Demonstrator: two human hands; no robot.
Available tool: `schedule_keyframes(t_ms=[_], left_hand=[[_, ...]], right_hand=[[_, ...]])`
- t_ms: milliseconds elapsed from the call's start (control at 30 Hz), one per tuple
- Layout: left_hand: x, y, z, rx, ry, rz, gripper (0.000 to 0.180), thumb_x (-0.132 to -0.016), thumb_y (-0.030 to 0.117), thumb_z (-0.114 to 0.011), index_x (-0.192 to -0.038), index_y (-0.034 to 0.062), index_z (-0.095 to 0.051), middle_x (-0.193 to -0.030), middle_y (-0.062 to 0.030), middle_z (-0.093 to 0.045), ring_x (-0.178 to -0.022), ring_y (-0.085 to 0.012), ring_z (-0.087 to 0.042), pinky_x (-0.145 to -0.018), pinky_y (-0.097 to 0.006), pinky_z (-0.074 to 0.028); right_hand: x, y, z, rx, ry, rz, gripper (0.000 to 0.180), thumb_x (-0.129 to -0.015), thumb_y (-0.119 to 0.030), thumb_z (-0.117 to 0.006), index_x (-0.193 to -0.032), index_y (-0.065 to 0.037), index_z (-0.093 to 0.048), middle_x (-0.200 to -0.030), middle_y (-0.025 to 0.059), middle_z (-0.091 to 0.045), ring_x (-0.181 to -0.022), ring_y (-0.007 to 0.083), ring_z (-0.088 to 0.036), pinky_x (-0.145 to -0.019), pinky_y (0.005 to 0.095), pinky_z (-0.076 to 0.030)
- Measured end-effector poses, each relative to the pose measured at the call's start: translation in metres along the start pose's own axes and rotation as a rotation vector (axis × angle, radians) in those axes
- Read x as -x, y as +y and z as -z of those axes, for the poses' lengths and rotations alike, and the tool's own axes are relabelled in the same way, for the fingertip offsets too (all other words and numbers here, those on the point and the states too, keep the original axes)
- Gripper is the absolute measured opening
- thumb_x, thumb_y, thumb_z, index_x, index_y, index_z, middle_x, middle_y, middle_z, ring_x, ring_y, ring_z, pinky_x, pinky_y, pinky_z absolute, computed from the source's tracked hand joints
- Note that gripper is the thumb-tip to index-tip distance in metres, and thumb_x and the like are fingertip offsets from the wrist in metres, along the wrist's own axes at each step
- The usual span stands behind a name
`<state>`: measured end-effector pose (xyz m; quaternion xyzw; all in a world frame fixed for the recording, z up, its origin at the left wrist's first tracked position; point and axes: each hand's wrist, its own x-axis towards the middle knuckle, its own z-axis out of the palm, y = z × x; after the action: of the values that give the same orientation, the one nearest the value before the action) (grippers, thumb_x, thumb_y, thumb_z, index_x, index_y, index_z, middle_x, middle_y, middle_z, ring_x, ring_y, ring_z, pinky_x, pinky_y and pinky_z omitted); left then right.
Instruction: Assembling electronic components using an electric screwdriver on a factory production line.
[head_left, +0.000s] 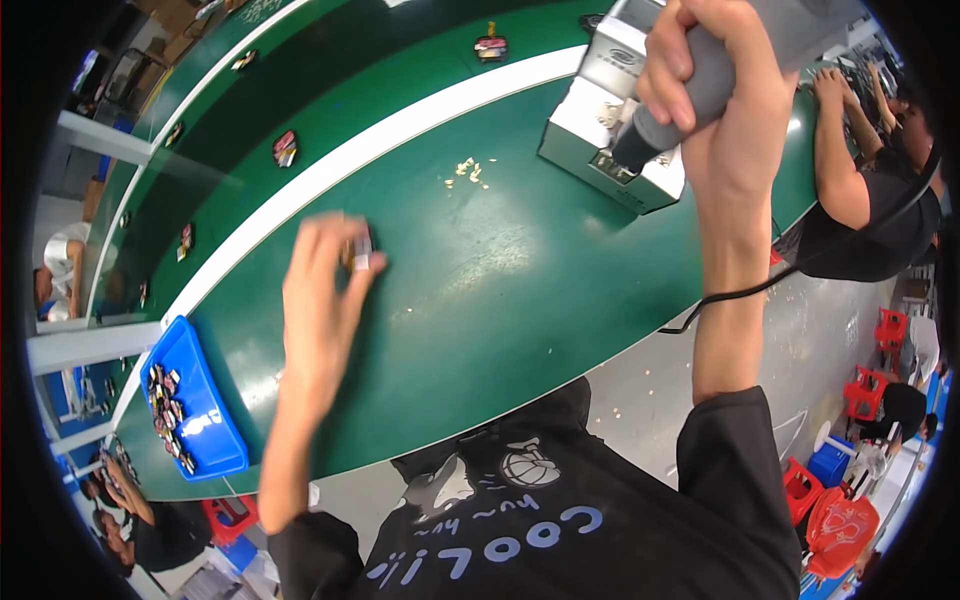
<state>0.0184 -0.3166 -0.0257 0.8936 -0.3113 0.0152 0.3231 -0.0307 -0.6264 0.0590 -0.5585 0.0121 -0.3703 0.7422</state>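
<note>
My right hand (pixel 725 90) is wrapped round a thick grey electric screwdriver (pixel 700 65) at the upper right. Its dark tip points down into the front opening of a white box (pixel 590 125), which looks like a screw feeder. Whether the tip touches anything inside cannot be seen. Above the green worktop on the left, my left hand (pixel 325 260) pinches a small part (pixel 360 250) between thumb and fingers. That part is mostly covered and blurred, with a pale face and some brown showing.
Small pale bits (pixel 468 173) lie scattered on the green worktop (pixel 480 320). A blue tray (pixel 225 440) with several small assemblies stands at the left. Beyond a white rail (pixel 390 130), a green belt carries similar assemblies (pixel 285 148). A black cord (pixel 740 293) crosses my right forearm. A co-worker (pixel 860 220) sits at right.
</note>
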Motion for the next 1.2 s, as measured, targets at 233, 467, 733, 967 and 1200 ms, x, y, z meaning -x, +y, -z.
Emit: schedule_keyframes(t_ms=[233,467,733,967,1200], left_hand=[[0.116,0.006,0.009,-0.144,0.049,-0.082,0.043,-0.073,-0.002,-0.081,-0.115,0.0028,-0.072,-0.116,-0.0097,-0.069,-0.106,-0.0296,-0.066,-0.088,-0.039,-0.057],[0.118,0.008,0.010,-0.237,0.035,-0.259,0.039,-0.073,-0.003,-0.070,-0.113,-0.0045,-0.067,-0.117,-0.0142,-0.068,-0.103,-0.0328,-0.067,-0.085,-0.040,-0.058],[0.112,0.008,0.007,-0.265,0.050,-0.337,0.033,-0.073,-0.002,-0.071,-0.106,-0.0075,-0.068,-0.109,-0.0166,-0.067,-0.102,-0.0309,-0.067,-0.083,-0.040,-0.057],[0.099,0.012,0.000,-0.279,0.036,-0.369,0.032,-0.072,-0.004,-0.070,-0.104,-0.0082,-0.068,-0.109,-0.0170,-0.067,-0.102,-0.0320,-0.067,-0.081,-0.041,-0.057],[0.108,0.015,-0.020,-0.284,0.061,-0.503,0.028,-0.073,-0.001,-0.069,-0.100,-0.0078,-0.068,-0.103,-0.0185,-0.067,-0.099,-0.0332,-0.068,-0.077,-0.040,-0.056]], right_hand=[[0.082,0.017,-0.049,-0.121,-0.230,-0.102,0.020,-0.103,-0.021,-0.043,-0.093,-0.004,-0.043,-0.070,0.0077,-0.046,-0.037,0.0126,-0.034,-0.038,0.0292,-0.032],[0.105,0.012,-0.076,-0.323,-0.201,-0.175,0.024,-0.102,-0.023,-0.048,-0.089,-0.004,-0.041,-0.066,0.0115,-0.050,-0.036,0.0149,-0.036,-0.038,0.0316,-0.038],[0.023,-0.030,-0.025,0.121,-0.091,0.261,0.021,-0.098,-0.018,-0.054,-0.090,0.001,-0.052,-0.071,0.0134,-0.055,-0.041,0.0170,-0.044,-0.042,0.0317,-0.038],[-0.003,-0.007,-0.003,0.102,-0.040,0.175,0.018,-0.093,-0.010,-0.064,-0.084,0.001,-0.053,-0.062,0.0114,-0.054,-0.039,0.0160,-0.044,-0.041,0.0313,-0.039],[0.024,0.017,-0.035,0.114,-0.103,-0.015,0.024,-0.093,-0.012,-0.066,-0.079,0.000,-0.052,-0.060,0.0099,-0.053,-0.038,0.0160,-0.043,-0.041,0.0316,-0.038]])
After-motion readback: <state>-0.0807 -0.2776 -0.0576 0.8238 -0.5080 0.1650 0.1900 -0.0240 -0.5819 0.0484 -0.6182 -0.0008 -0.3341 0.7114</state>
